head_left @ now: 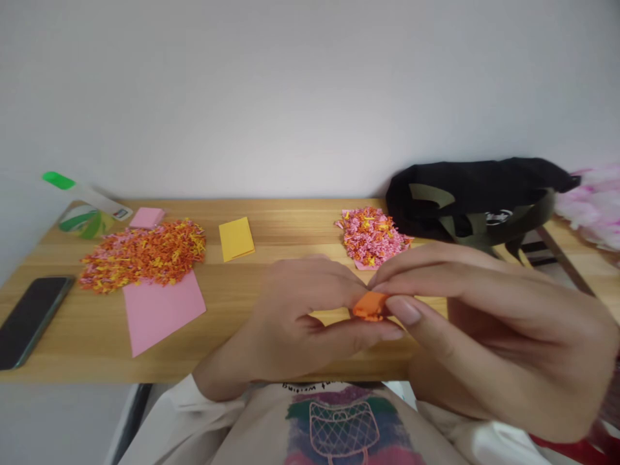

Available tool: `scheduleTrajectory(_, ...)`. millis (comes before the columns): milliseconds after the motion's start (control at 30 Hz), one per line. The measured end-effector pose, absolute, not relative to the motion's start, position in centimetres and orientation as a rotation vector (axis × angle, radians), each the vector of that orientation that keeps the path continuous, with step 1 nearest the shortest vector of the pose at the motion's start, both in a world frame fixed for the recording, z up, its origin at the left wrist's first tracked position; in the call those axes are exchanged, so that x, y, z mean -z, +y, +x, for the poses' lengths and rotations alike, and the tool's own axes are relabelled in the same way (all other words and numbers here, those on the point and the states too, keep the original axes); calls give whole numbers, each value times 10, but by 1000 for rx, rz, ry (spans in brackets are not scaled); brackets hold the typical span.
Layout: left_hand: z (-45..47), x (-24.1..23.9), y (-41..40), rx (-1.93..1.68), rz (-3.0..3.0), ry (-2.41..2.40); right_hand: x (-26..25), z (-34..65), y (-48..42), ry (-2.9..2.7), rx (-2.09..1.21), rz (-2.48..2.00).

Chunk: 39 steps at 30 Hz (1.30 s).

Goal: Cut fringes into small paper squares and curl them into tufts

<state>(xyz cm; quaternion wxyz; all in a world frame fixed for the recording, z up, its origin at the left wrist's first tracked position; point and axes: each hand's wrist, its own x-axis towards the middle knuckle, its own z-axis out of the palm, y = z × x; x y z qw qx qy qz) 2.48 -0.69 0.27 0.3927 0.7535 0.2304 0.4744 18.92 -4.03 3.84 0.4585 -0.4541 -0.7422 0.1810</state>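
Observation:
Both hands meet over the near edge of the wooden table (252, 303), pinching one small folded orange paper piece (370, 305). My left hand (300, 316) holds it from below and the left, thumb and fingers closed on it. My right hand (484, 329) presses it from the right, thumb and forefinger together. Most of the paper is hidden between the fingertips.
A pile of orange, yellow and pink paper bits (143, 253) lies on a pink sheet (162, 310) at left. A second pile (372, 236) sits mid-right. A yellow folded paper (236, 238), a pink pad (146, 217), a phone (29, 320), a tape dispenser (84, 210) and a black bag (477, 197) are also there.

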Motion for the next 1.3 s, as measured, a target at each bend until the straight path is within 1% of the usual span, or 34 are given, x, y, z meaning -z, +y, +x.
scheduleTrajectory(233, 24, -1, -7, -1199, 1957, 578, -35, 189, -39, -1823, -474, -1050)
scheduleTrajectory(500, 20, -5, -4, -1130, 2003, 496, -39, 191, -42, -1846, -447, -1103)
scheduleTrajectory(667, 22, -3, -5, -1184, 1976, 508, -38, 192, -44, -1866, -470, -1163)
scheduleTrajectory(1067, 27, 2, -6, -1266, 1935, 549, -29, 188, -41, -1766, -478, -1061)
scheduleTrajectory(1200, 25, 2, -2, -1213, 1892, 573, -27, 191, -40, -1795, -454, -1039)
scheduleTrajectory(1300, 23, 0, -1, -1122, 1804, 591, -30, 196, -38, -1929, -423, -996)
